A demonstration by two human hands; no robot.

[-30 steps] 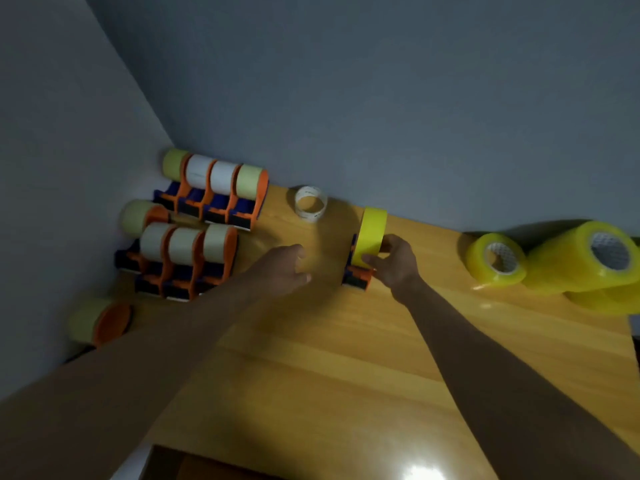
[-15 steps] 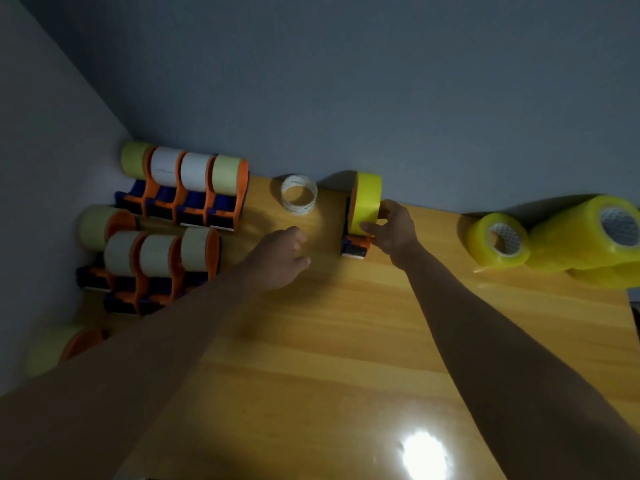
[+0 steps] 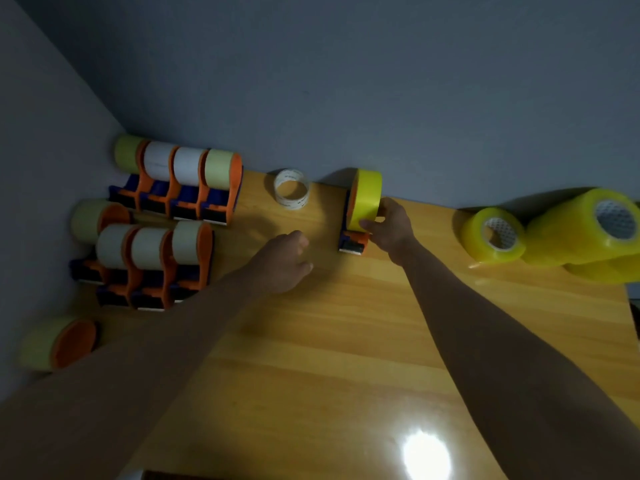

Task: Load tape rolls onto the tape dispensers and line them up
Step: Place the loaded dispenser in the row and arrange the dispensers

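The right hand (image 3: 389,226) grips the glossy bright-yellow tape roll (image 3: 365,200), thumb and fingers curled round its right rim; the roll stands on edge on the orange-and-blue plastic dispenser (image 3: 353,241), at the far edge of the varnished wooden table (image 3: 346,341), against the wall. The lined-up rows of loaded orange dispensers (image 3: 180,188) lie well to the left, so the unit must travel leftward, past the clear empty tape core (image 3: 291,188). The left hand (image 3: 280,261), nearer the rows, hangs loosely curled, holding nothing
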